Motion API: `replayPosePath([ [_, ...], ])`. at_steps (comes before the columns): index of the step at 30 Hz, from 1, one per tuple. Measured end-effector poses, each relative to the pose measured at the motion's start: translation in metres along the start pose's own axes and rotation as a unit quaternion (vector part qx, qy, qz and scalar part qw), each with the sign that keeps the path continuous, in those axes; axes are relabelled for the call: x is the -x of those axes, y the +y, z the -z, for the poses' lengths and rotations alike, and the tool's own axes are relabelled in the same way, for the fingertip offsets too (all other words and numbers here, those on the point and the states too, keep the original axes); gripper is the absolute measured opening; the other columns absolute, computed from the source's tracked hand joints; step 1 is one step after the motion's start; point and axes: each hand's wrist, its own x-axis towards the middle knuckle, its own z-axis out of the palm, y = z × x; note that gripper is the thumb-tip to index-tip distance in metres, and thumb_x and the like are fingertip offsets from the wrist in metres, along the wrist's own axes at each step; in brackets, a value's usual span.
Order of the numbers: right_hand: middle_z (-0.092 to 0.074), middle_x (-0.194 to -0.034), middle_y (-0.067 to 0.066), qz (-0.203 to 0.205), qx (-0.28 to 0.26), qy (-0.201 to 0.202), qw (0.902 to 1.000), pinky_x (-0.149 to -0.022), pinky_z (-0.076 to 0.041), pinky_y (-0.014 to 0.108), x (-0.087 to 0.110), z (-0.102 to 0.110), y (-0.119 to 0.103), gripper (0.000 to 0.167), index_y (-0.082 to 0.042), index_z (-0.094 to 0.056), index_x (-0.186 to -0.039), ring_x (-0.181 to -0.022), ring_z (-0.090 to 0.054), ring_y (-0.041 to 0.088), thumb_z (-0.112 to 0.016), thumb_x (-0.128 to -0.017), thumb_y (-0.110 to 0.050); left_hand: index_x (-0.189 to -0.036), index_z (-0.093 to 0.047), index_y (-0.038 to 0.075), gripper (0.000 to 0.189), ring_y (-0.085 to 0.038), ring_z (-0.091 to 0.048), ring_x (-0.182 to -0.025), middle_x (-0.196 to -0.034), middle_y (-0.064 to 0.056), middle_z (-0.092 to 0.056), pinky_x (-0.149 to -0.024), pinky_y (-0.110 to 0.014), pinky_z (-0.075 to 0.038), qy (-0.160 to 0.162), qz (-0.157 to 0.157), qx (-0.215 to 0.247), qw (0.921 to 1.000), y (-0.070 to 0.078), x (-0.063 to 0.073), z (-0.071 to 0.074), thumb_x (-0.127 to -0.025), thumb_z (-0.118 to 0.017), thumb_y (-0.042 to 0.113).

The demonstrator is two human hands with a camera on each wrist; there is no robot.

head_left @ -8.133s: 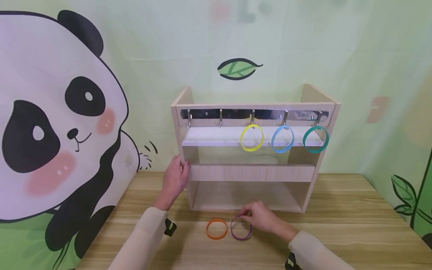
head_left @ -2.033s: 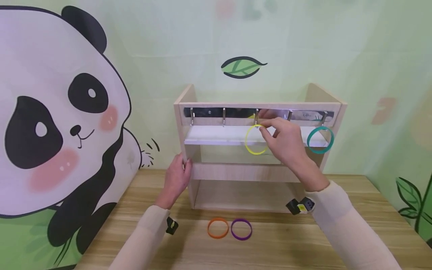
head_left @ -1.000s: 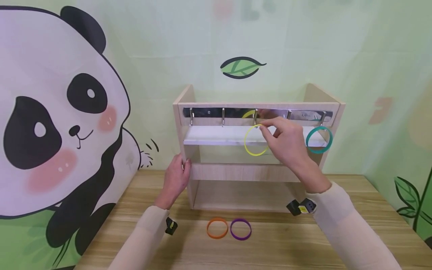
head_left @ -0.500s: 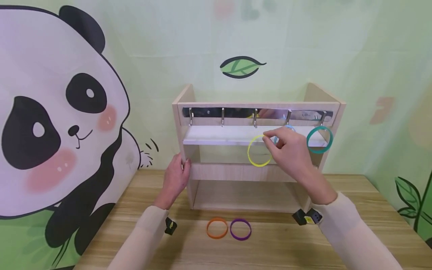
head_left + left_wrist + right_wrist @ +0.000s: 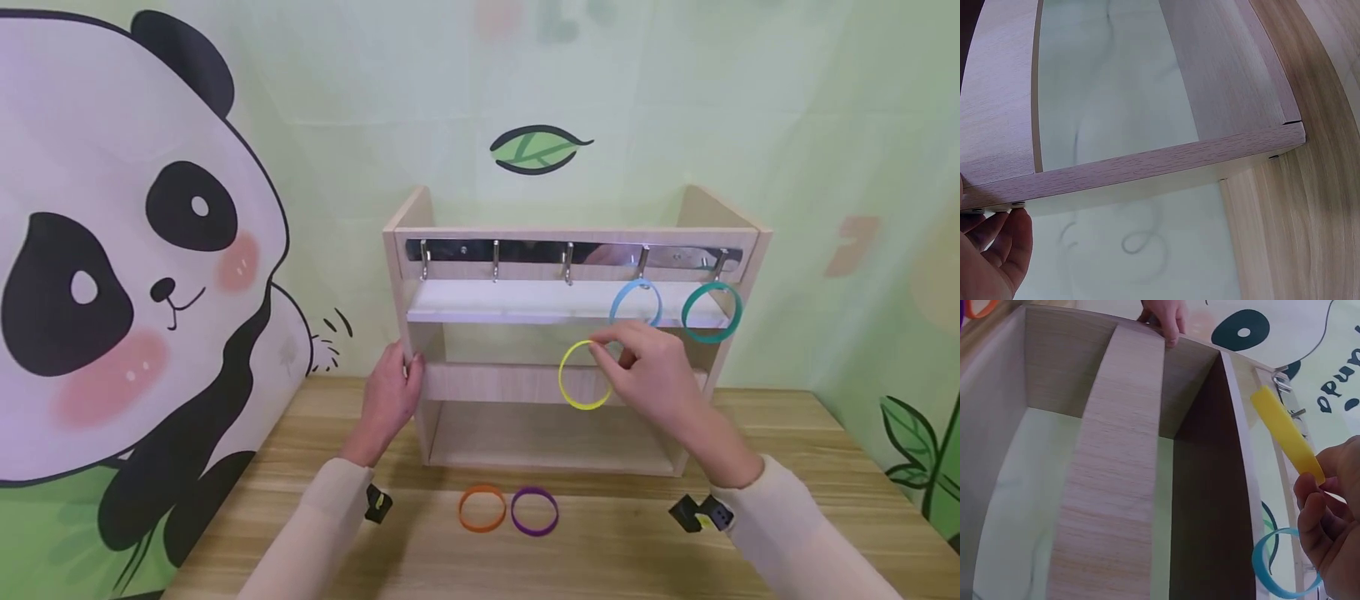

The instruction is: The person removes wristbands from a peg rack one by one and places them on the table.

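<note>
My right hand (image 5: 652,371) pinches a yellow silicone wristband (image 5: 585,407) between thumb and fingertips, in front of the shelf's lower crossbar. In the right wrist view the yellow band (image 5: 1288,434) shows edge-on, apart from the hooks. A light blue wristband (image 5: 658,304) hangs from the fourth hook, partly behind my right hand. On the rightmost hook hangs a teal wristband (image 5: 711,339). My left hand (image 5: 390,396) grips the left side panel of the wooden shelf (image 5: 562,383), thumb in front; in the left wrist view its fingers (image 5: 1019,247) curl against the panel.
An orange wristband (image 5: 482,529) and a purple wristband (image 5: 535,532) lie side by side on the wooden table (image 5: 600,558) before the shelf. A metal hook rail (image 5: 457,250) spans the shelf's top; its three left hooks are bare. A panda-printed backdrop (image 5: 337,167) stands behind.
The yellow wristband, earlier hanging on the middle hook, is now off it in my right hand, which has moved down and slightly right. The purple wristband was released earlier. My left hand stays put.
</note>
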Motion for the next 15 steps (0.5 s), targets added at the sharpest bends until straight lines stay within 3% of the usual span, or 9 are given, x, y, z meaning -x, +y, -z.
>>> replayPosePath([
  [5,-0.062,-0.072,-0.002,0.007,-0.009,0.001,0.9999,-0.046,-0.036,0.016,0.017,-0.004,0.006,0.013,-0.006,-0.072,-0.084,-0.05,-0.041,0.003,-0.074,-0.075,0.002,-0.118,-0.054,0.002,0.031,-0.029,-0.058,-0.089,-0.105,-0.015,-0.057,-0.074,-0.044,-0.051,-0.002,0.002,0.0,1.0,0.0,0.001,0.001,-0.098,-0.044,0.024],
  [11,-0.059,-0.071,-0.005,-0.022,-0.009,-0.028,0.9993,-0.045,-0.037,0.017,0.036,-0.007,0.011,0.013,-0.006,-0.072,-0.085,-0.052,-0.041,0.002,-0.075,-0.075,0.002,-0.12,-0.053,0.003,0.031,-0.028,-0.058,-0.091,-0.108,-0.015,-0.056,-0.073,-0.044,-0.051,-0.009,0.004,0.007,0.9999,-0.001,0.0,0.001,-0.099,-0.044,0.024],
  [15,-0.061,-0.07,-0.003,-0.011,-0.011,-0.035,0.9993,-0.044,-0.037,0.016,0.048,-0.014,0.017,0.013,-0.005,-0.071,-0.083,-0.05,-0.042,0.001,-0.076,-0.073,0.001,-0.118,-0.053,0.003,0.031,-0.027,-0.057,-0.089,-0.106,-0.014,-0.056,-0.071,-0.042,-0.051,-0.008,0.002,0.004,1.0,-0.002,0.0,0.0,-0.099,-0.043,0.025],
])
